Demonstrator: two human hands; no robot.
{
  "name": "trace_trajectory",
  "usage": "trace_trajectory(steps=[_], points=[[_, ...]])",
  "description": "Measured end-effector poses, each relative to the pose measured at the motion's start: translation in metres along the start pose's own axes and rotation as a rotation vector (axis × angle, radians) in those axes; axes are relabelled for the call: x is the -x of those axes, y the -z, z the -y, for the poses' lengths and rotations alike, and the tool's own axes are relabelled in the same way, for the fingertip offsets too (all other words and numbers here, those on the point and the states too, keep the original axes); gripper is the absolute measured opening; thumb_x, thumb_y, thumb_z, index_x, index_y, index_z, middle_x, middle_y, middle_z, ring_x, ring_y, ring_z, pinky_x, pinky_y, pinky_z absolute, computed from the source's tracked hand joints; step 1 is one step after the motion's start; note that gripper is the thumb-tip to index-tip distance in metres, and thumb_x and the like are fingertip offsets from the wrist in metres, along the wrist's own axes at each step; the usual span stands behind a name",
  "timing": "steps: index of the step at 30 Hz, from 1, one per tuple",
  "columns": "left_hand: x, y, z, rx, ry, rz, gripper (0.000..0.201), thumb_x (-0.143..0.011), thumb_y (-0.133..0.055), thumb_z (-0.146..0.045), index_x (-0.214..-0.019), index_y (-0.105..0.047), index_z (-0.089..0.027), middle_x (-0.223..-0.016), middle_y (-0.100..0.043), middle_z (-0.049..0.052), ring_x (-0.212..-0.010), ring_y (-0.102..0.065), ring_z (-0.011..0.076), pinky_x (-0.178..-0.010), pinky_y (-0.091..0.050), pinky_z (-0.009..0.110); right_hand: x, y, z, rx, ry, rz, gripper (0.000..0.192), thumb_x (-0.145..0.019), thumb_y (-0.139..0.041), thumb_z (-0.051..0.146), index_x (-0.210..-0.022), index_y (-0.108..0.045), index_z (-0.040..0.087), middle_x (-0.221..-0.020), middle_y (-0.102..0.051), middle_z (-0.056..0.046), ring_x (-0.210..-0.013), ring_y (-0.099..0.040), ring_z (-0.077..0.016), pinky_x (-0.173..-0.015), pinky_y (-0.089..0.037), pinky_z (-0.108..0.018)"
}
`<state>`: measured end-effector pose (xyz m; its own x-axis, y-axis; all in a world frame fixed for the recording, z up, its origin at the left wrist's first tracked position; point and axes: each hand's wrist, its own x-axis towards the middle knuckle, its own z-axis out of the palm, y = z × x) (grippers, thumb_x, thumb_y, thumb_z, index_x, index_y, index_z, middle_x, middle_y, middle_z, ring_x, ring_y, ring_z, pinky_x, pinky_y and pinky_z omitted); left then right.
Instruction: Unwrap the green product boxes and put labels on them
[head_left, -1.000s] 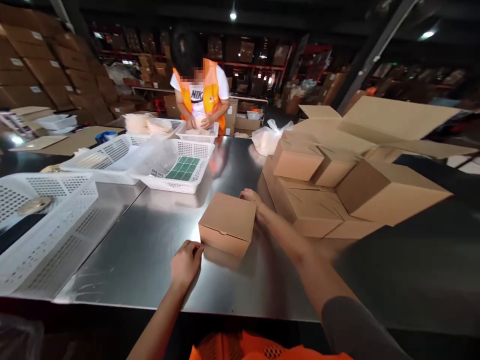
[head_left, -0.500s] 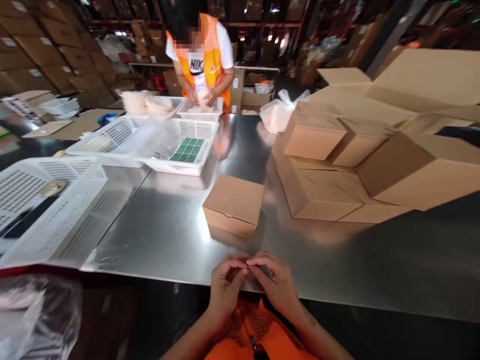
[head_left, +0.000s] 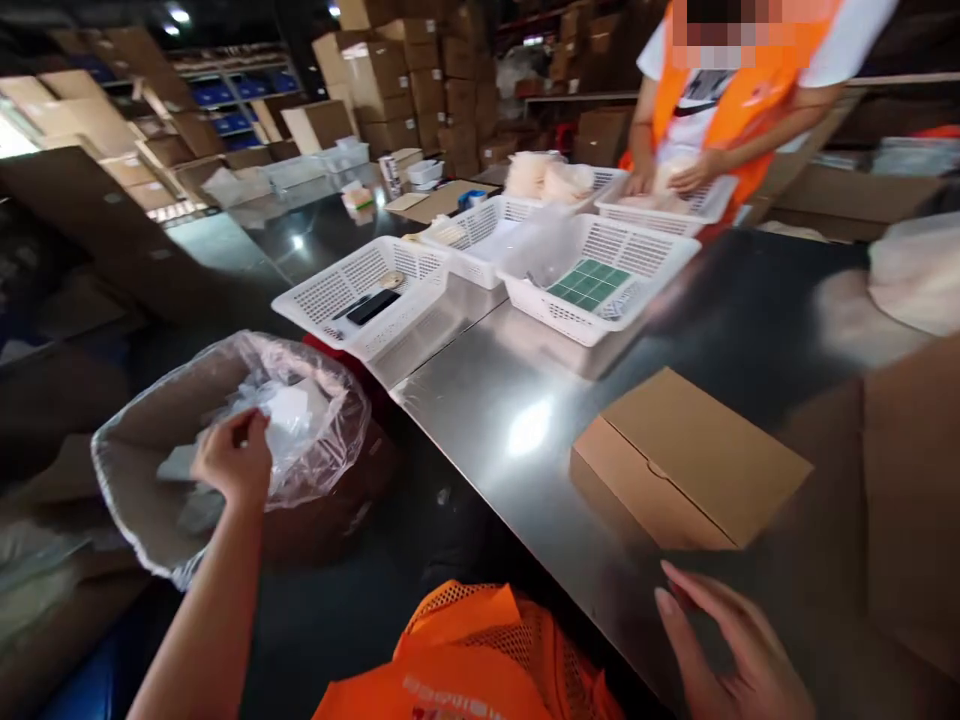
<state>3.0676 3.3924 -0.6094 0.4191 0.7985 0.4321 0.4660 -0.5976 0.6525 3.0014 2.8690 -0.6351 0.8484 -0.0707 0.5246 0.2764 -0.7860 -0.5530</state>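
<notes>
The left hand [head_left: 236,455] is over the open mouth of a lined bin [head_left: 161,410] at the near left, beside the bench [head_left: 476,400]; its fingers are curled in toward the thumb, and I cannot tell whether anything is pinched between them. Crumpled clear plastic [head_left: 296,425] lies inside the bin, just right of that hand. The right hand [head_left: 724,640] is at the near right, thumb and forefinger parted with nothing between them, just nearer than a closed brown box [head_left: 697,450] and apart from it. The box sits on the right part of the bench, its lid flap tucked down at the front. Farther left, one white basket [head_left: 405,325] holds a dark flat object [head_left: 373,307], and another basket [head_left: 555,318] holds a green gridded sheet [head_left: 590,284]. On the far side, a co-worker in an orange vest [head_left: 787,75] has both hands at a smaller basket [head_left: 652,218].
</notes>
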Motion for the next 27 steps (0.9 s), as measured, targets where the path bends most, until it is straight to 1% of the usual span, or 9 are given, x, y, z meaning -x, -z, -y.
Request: trace_trajectory(steps=[4, 7, 9, 12, 15, 18, 22, 24, 27], points=[[-0.045, -0.001, 0.033, -0.159, 0.175, 0.112, 0.043, -0.068, -0.084, -0.033, -0.097, -0.059, -0.014, -0.148, -0.048, 0.016, -0.131, -0.05, 0.0469, -0.103, -0.042, 0.071, -0.015, 0.02, -0.009, 0.147, 0.111, -0.026, 0.031, -0.097, -0.06, 0.045, -0.111, -0.069, 0.018, -0.1, -0.071, -0.011, -0.086, -0.068, -0.0268, -0.074, -0.053, -0.039], [-0.015, -0.034, 0.013, -0.136, 0.054, 0.226, 0.064, -0.068, -0.086, -0.028, -0.123, -0.055, -0.015, -0.165, -0.019, 0.021, -0.134, -0.05, 0.0451, -0.109, -0.04, 0.068, -0.05, 0.037, -0.01, 0.287, 0.142, -0.172, 0.041, -0.091, -0.069, 0.046, -0.119, -0.069, 0.015, -0.113, -0.07, -0.015, -0.105, -0.065, -0.0312, -0.093, -0.051, -0.043], [0.019, -0.059, -0.02, 0.035, -0.124, 0.284, 0.06, -0.077, -0.079, -0.031, -0.13, -0.055, -0.013, -0.162, -0.026, 0.021, -0.124, -0.058, 0.0369, -0.108, -0.046, 0.06, -0.086, 0.041, -0.015, 0.315, 0.127, -0.155, 0.065, -0.086, -0.071, 0.056, -0.134, -0.061, 0.013, -0.128, -0.064, -0.018, -0.123, -0.057, -0.0345, -0.106, -0.046, -0.046], [0.08, -0.086, -0.086, 0.383, -0.473, 0.353, 0.048, -0.083, -0.071, -0.036, -0.124, -0.061, -0.014, -0.144, -0.05, 0.019, -0.118, -0.06, 0.0312, -0.096, -0.054, 0.048, -0.142, 0.037, -0.024, 0.377, 0.012, 0.222, 0.087, -0.086, -0.064, 0.062, -0.151, -0.041, 0.01, -0.148, -0.047, -0.023, -0.14, -0.042, -0.0355, -0.117, -0.034, -0.049], [0.142, -0.098, -0.149, 0.653, -0.668, 0.586, 0.041, -0.086, -0.069, -0.038, -0.121, -0.062, -0.019, -0.131, -0.063, 0.015, -0.124, -0.058, 0.0299, -0.095, -0.053, 0.045, -0.18, 0.027, -0.026, 0.438, -0.203, 0.619, 0.106, -0.074, -0.067, 0.075, -0.158, -0.03, 0.021, -0.16, -0.031, -0.02, -0.145, -0.032, -0.0416, -0.116, -0.03, -0.059], [0.195, -0.108, -0.196, 0.813, -0.511, 0.969, 0.049, -0.085, -0.069, -0.044, -0.127, -0.058, -0.021, -0.135, -0.062, 0.016, -0.126, -0.058, 0.0309, -0.1, -0.051, 0.047, -0.192, 0.018, -0.018, 0.509, -0.311, 0.727, 0.104, -0.071, -0.062, 0.083, -0.156, -0.032, 0.033, -0.152, -0.04, -0.014, -0.138, -0.039, -0.0445, -0.11, -0.034, -0.064], [0.244, -0.12, -0.232, 0.88, -0.224, 1.35, 0.06, -0.086, -0.067, -0.052, -0.136, -0.053, -0.021, -0.147, -0.055, 0.017, -0.137, -0.051, 0.0341, -0.11, -0.044, 0.052, -0.183, 0.015, -0.007, 0.578, -0.344, 0.706, 0.114, -0.067, -0.058, 0.088, -0.159, -0.025, 0.029, -0.151, -0.038, -0.018, -0.134, -0.041, -0.0473, -0.104, -0.039, -0.067], [0.257, -0.119, -0.235, 0.978, -0.202, 1.414, 0.061, -0.088, -0.065, -0.053, -0.138, -0.052, -0.02, -0.145, -0.057, 0.016, -0.135, -0.052, 0.0335, -0.113, -0.042, 0.052, -0.173, 0.017, -0.002, 0.596, -0.343, 0.697, 0.113, -0.069, -0.056, 0.087, -0.159, -0.024, 0.026, -0.153, -0.036, -0.019, -0.133, -0.041, -0.0482, -0.103, -0.039, -0.068], [0.264, -0.108, -0.209, 1.047, -0.233, 1.279, 0.056, -0.093, -0.06, -0.052, -0.139, -0.051, -0.021, -0.145, -0.057, 0.015, -0.134, -0.053, 0.031, -0.11, -0.044, 0.049, -0.151, 0.013, 0.015, 0.635, -0.285, 0.583, 0.105, -0.076, -0.057, 0.08, -0.157, -0.028, 0.021, -0.158, -0.032, -0.022, -0.141, -0.032, -0.0523, -0.104, -0.034, -0.076]])
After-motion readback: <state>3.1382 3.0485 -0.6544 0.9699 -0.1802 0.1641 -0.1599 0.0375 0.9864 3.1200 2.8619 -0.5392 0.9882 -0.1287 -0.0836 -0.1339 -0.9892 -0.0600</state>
